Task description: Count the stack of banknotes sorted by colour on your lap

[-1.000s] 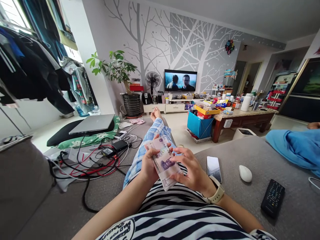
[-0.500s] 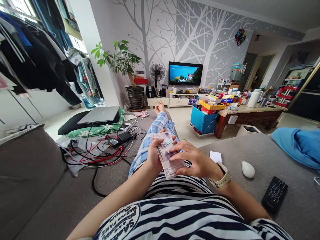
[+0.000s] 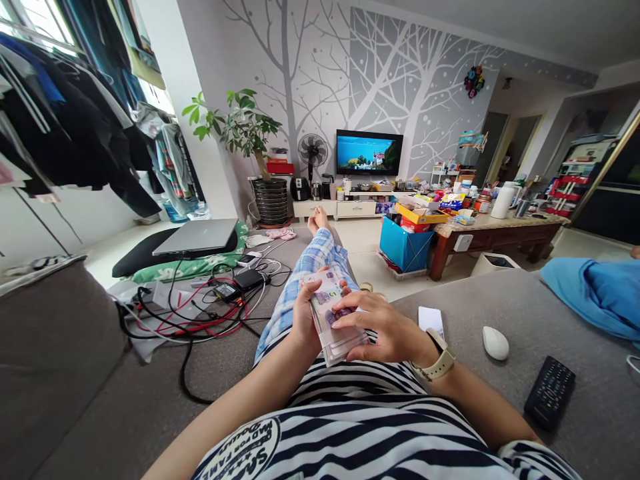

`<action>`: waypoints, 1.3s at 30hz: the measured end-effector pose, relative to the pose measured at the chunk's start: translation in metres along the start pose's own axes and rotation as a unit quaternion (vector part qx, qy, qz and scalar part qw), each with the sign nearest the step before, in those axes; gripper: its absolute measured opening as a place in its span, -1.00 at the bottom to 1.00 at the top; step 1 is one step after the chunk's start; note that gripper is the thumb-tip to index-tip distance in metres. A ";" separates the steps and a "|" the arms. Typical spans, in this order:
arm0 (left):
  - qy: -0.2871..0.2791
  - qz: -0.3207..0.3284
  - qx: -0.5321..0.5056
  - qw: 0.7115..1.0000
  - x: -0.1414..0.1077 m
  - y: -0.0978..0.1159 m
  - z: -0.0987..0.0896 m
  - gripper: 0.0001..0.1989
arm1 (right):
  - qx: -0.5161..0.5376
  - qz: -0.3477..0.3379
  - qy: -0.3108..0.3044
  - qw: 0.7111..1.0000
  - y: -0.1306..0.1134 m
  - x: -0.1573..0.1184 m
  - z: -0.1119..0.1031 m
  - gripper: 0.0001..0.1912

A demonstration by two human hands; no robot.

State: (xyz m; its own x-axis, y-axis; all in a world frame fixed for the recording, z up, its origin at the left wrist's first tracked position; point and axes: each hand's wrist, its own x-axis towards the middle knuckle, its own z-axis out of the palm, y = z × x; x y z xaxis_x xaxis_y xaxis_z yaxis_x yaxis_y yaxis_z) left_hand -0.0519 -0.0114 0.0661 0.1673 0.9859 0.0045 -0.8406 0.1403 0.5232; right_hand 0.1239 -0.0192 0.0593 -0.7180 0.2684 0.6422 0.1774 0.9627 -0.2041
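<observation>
Lying in the left grip [image 3: 304, 315] are banknotes [image 3: 326, 319].

The left forearm [image 3: 245, 408] slants forward and inward, its left grip [image 3: 305, 317] curled closed with thumb on top. The right forearm [image 3: 483, 400] angles in opposite; the right grip [image 3: 387, 328] arches, back upward, fingers loosely spread, thumb apart.

We are in a home's living room: we see a gray sofa [image 3: 475, 300] near us, a television [image 3: 369, 152] by the far tree-painted wall [image 3: 335, 73], clothes [image 3: 75, 127] hanging left beside what seems a glare-washed window [image 3: 25, 13].
</observation>
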 end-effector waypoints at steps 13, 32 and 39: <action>0.014 0.023 0.028 0.999 -0.003 -0.002 0.001 -0.43 | -0.022 -0.020 -0.003 1.000 0.001 -0.002 -0.001 -0.56; -0.022 0.018 -0.022 0.999 -0.003 -0.004 -0.003 -0.66 | 0.001 0.006 0.022 1.000 0.005 -0.003 0.007 -0.57; -0.031 0.026 -0.009 0.999 -0.002 -0.005 -0.003 -0.72 | -0.008 0.001 0.017 1.000 0.008 -0.006 0.009 -0.55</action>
State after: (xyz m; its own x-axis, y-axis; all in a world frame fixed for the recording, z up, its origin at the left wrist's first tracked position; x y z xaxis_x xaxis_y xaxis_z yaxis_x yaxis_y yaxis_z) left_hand -0.0494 -0.0136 0.0605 0.1542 0.9845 0.0838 -0.8583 0.0915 0.5050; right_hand 0.1235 -0.0129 0.0476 -0.6944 0.2702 0.6669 0.1898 0.9628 -0.1925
